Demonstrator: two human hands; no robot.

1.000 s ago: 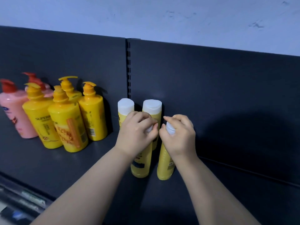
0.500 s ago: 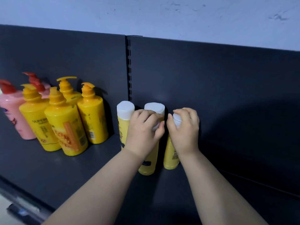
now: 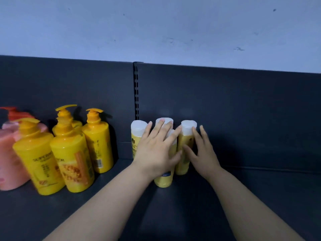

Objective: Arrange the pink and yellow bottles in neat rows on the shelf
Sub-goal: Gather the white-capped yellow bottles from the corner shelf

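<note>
Yellow: four white-capped bottles (image 3: 138, 129), four pump bottles (image 3: 69, 157); two pink bottles (image 3: 8, 157). Left hand (image 3: 156, 150), right hand (image 3: 203, 152): grip released.

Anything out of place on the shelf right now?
Only one: the frontmost white-capped yellow plastic bottle, under the left hand, stands forward of the other three white-capped bottles, breaking the row. Nothing tipped or spilled.

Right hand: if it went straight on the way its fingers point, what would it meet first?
Probably the dark back panel: the right hand points up and back with straight fingers. The white-capped yellow bottle sits beside its thumb, touching it, not ahead. Depth is hard to judge.
</note>
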